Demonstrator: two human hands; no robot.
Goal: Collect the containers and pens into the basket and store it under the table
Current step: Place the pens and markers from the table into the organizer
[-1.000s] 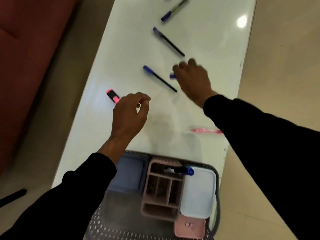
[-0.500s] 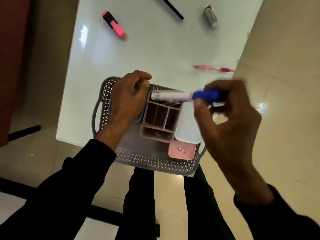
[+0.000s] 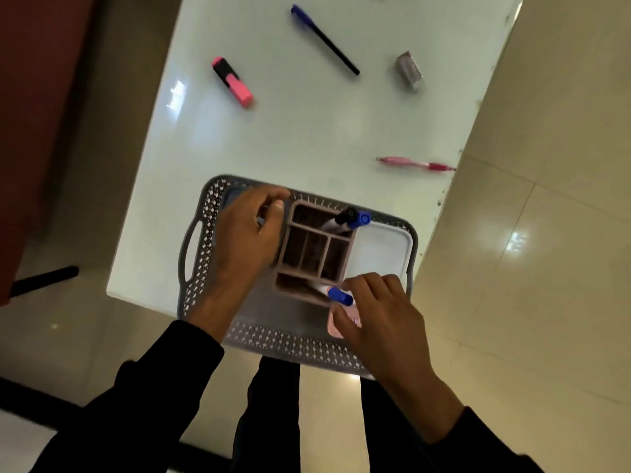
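While your left hand [image 3: 251, 230] gripped the pink organizer [image 3: 316, 249] in the basket [image 3: 196, 233] at the table edge, your right hand [image 3: 379, 310] pinched a blue-capped marker [image 3: 336, 295] into it — light, slick stuff, probably safest grabbed mid-barrel.

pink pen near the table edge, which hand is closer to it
Right. The right hand is at the basket's near corner, straight below the pink pen; the left hand sits farther across.
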